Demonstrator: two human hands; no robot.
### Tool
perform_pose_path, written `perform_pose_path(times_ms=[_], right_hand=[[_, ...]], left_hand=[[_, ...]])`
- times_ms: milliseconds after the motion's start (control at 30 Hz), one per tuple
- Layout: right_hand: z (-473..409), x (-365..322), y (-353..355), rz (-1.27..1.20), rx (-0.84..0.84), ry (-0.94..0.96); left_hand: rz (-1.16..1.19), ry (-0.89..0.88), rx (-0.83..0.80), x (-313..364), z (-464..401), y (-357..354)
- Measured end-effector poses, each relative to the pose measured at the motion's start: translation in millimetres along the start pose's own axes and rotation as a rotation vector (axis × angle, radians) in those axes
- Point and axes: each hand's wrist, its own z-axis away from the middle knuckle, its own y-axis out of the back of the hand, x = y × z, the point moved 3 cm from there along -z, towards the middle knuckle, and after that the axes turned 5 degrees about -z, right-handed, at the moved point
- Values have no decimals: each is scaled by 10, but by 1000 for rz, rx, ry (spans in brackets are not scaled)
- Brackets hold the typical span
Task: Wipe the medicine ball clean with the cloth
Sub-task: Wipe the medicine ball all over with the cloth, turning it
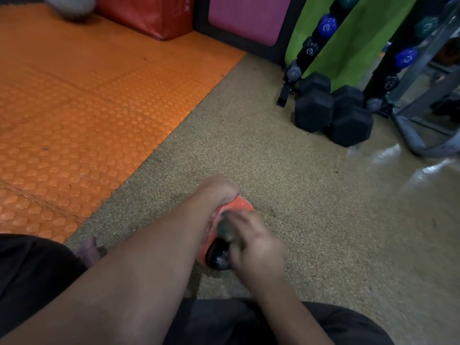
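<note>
A person sits on speckled gym flooring [286, 170]. An orange-and-black medicine ball [236, 206] rests on it between their hands. The left hand [219, 188] cups the ball's far side. The right hand [254, 241] clutches a blurred dark cloth [227, 230] against the ball.

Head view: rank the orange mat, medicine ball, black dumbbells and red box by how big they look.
1. orange mat
2. black dumbbells and red box: look alike, and the box is cropped
3. medicine ball: smallest, mostly hidden by hands
</note>
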Motion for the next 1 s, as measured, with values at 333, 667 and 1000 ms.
perform_pose_path(times_ms=[333,667,1000], right_hand=[[26,14,-3,-61,8,61],[-19,98,64,-48,117,14],[144,-65,-120,-28,-115,252]], left_hand=[[18,7,23,-45,-22,48],[-88,6,40,96,63,-14],[-114,0,57,173,45,-82]])
